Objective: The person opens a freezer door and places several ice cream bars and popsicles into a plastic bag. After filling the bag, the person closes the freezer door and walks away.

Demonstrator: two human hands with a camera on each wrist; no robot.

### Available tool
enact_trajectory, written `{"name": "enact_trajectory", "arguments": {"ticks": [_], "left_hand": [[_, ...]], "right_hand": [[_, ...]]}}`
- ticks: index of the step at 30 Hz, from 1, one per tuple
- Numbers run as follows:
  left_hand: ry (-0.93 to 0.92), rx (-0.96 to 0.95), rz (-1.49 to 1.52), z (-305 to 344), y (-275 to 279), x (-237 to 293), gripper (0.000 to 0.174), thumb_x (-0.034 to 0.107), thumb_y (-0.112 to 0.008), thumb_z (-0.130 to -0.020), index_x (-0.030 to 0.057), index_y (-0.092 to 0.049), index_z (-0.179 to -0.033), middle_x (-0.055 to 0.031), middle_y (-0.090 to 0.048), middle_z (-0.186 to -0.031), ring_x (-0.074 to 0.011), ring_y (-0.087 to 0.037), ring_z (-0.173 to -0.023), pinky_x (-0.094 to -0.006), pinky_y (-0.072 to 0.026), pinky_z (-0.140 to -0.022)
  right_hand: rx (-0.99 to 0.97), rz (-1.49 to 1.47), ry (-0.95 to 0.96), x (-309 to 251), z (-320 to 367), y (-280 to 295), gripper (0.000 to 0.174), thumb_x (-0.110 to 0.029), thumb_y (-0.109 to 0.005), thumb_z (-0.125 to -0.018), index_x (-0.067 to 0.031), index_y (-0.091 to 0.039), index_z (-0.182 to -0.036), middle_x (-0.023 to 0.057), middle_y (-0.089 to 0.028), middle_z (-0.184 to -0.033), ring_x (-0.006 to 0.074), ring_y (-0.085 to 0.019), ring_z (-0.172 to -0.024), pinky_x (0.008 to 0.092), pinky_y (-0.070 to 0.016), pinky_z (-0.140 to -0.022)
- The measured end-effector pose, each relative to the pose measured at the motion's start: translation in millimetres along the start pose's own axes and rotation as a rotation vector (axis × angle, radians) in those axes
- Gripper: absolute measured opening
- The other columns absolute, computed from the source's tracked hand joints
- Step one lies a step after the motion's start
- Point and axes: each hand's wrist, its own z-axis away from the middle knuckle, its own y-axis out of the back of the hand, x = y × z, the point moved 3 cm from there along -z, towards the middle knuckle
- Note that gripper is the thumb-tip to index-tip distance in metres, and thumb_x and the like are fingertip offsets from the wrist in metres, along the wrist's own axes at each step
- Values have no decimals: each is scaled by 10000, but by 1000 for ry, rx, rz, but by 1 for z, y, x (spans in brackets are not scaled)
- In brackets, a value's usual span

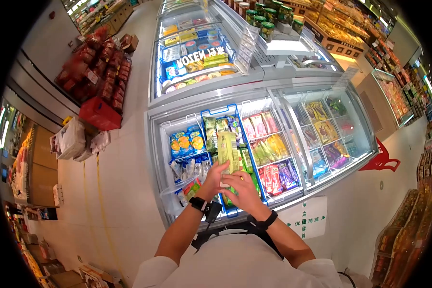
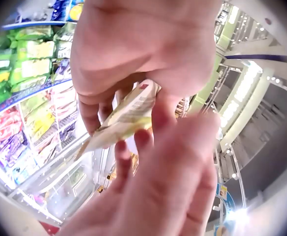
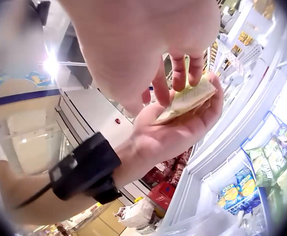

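Over the open freezer, both hands are close together on a slim pale yellow-green packet (image 1: pixel 228 149) with a barcode and printing. My left hand (image 1: pixel 213 180) holds it from below, the packet lying along the palm with fingers curled at its edge, as the right wrist view shows. My right hand (image 1: pixel 245 194) grips it from the other side, its bent fingers (image 3: pixel 179 73) lying on the packet's upper face. In the left wrist view the packet (image 2: pixel 128 110) is tilted between the two hands, partly hidden by fingers. Green ice cream packs (image 1: pixel 247 161) lie beneath in a blue-rimmed basket.
Wire dividers part the freezer into bins: blue packs with orange pictures (image 1: pixel 187 141) left, pink packs (image 1: pixel 260 125) and red packs (image 1: pixel 270 179) right. A sliding glass lid (image 1: pixel 329 129) covers the right half. Another glass-topped freezer (image 1: pixel 197 57) stands behind. Red bags (image 1: pixel 98 67) are stacked left.
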Motion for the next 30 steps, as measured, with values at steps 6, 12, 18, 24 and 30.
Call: {"name": "enact_trajectory", "arguments": {"ticks": [6,12,18,24,30], "left_hand": [[-62,-264,84,66,-30,58,458,154,-479,-981,11,-369,-1401,-187,-516,-1346,-296,-608,-1102,-462,-528,-932],[-104,-328,-71,114,-28,65,547,105,-566,-914,4,-356,-1409,-192,-509,-1348,-303,-611,-1081,-497,-532,-917],[-28,-423,-17,145,-20,68,571,83,-576,-886,29,-352,-1409,-188,-542,-1277,-326,-606,-1089,-513,-514,-931],[-8,-327,-79,164,26,53,542,68,-568,-889,43,-370,-1394,-181,-534,-1288,-323,-621,-1061,-462,-522,-906],[-570,155,-1226,170,80,36,631,102,-600,-865,36,-349,-1440,-227,-500,-1305,-361,-512,-1195,-426,-415,-1011]], "right_hand": [[169,-454,-461,15,6,5,219,-202,-629,-928,-29,-611,-1061,80,-635,-1006,165,-579,-886,310,-471,-766],[-31,-964,-598,4,-23,-6,417,-362,-417,-1032,-30,-500,-1269,74,-600,-1100,147,-577,-953,310,-471,-819],[-92,-1017,-475,-31,-40,-22,353,-250,-479,-1015,-13,-521,-1273,58,-615,-1102,108,-573,-969,291,-482,-846],[-157,-900,-530,-45,-36,-57,312,-135,-584,-956,17,-543,-1225,40,-654,-1079,89,-595,-925,243,-478,-817],[-220,-909,-999,-50,9,-114,485,-250,-621,-943,-44,-431,-1340,85,-576,-1219,170,-619,-971,303,-534,-769]]}}
